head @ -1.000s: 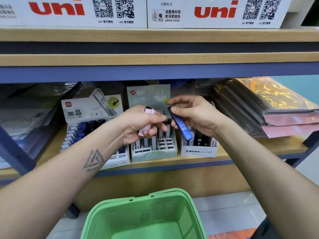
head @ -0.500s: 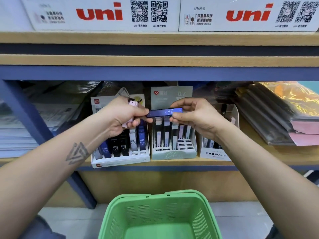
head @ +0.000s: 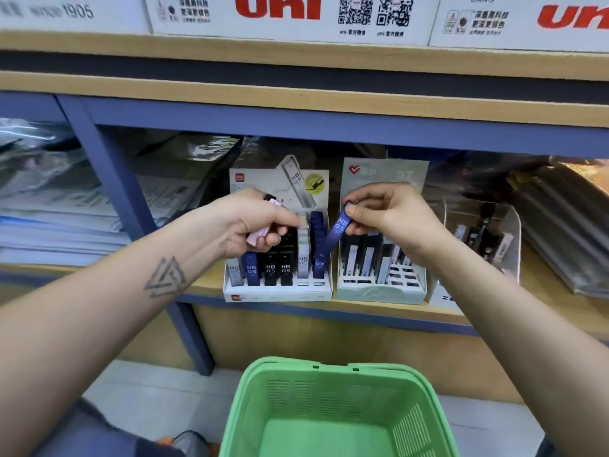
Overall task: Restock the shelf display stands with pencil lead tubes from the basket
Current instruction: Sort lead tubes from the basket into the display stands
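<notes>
Wooden shelf board (head: 379, 306) with a blue front rail, carried on a blue upright post (head: 131, 209). On the board, left to right: stacked plastic-wrapped paper packs (head: 59, 206) beyond the post; white display stand (head: 278, 290), rows of HB 0.5 tubes standing in its slots; just beside it, touching or nearly so, pale green display stand (head: 379, 288), partly filled; then a clear-walled white stand (head: 481, 245), its front cut off by an arm; far right, slanted stack of wrapped folders (head: 560, 225). Upper shelf (head: 296, 54) above, white uni cartons (head: 290, 14) lined along it. Down below, pale floor (head: 158, 390), green basket (head: 329, 384) over it.
</notes>
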A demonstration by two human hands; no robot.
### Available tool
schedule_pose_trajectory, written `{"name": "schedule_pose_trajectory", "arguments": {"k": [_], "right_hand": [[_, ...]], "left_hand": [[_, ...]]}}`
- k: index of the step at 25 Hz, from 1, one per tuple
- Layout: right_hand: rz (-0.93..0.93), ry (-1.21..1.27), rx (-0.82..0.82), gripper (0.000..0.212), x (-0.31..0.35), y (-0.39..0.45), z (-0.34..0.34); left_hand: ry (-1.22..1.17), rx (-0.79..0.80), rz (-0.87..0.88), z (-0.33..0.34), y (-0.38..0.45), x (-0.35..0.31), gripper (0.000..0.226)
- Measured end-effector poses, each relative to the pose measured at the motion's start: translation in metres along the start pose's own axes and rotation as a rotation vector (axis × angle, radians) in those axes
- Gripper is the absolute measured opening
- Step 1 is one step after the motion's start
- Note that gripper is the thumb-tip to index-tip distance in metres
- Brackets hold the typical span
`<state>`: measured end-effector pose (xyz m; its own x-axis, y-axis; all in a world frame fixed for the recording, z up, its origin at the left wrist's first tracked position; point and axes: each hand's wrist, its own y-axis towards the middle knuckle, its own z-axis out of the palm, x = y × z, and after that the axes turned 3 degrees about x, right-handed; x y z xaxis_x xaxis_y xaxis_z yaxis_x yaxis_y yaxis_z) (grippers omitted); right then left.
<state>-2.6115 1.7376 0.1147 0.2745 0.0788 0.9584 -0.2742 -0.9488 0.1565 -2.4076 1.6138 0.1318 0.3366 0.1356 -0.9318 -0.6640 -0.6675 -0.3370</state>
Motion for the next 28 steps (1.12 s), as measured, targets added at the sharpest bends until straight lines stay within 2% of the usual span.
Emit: {"name": "schedule_pose_trajectory", "arguments": {"k": [4,6,9,14,18,23,25,26,28], "right_hand": [[-0.086,-0.507,0.066,0.013,-0.01,0.003,0.016],[-0.125,-0.636,0.09,0.013,-0.016,0.001,0.023],[-0.191,-0.719,0.08,0.017,-0.022,-0.002,0.029],[-0.215,-0.7,0.124,0.018,-0.027,-0.006,0.032],[-0.333,-0.826,0.126,0.006,-0.029,-0.007,0.034],[-0.383,-0.976,0.128,0.022,-0.026,-0.01,0.037],[-0.333,-0.945,0.114,0.026,-0.024,-0.009,0.038],[-0.269,-0.834,0.065,0.025,-0.02,-0.008,0.036],[-0.092,-0.381,-0.026,0.022,-0.01,-0.004,0.029]], "left_hand": [[-0.261,0.114,-0.212,-0.009,0.0,0.005,0.023],[-0.337,0.143,-0.246,-0.01,-0.001,0.006,0.02],[-0.421,0.184,-0.226,-0.004,-0.002,0.003,0.013],[-0.457,0.159,-0.175,0.002,0.002,0.001,0.017],[-0.459,0.148,-0.205,0.005,0.002,0.002,0.02],[-0.408,0.175,-0.198,0.008,-0.005,0.005,0.022],[-0.401,0.19,-0.154,0.008,-0.005,0.005,0.022],[-0.39,0.196,-0.13,0.008,-0.006,0.005,0.022],[-0.37,0.224,-0.093,0.01,-0.006,0.005,0.023]]}}
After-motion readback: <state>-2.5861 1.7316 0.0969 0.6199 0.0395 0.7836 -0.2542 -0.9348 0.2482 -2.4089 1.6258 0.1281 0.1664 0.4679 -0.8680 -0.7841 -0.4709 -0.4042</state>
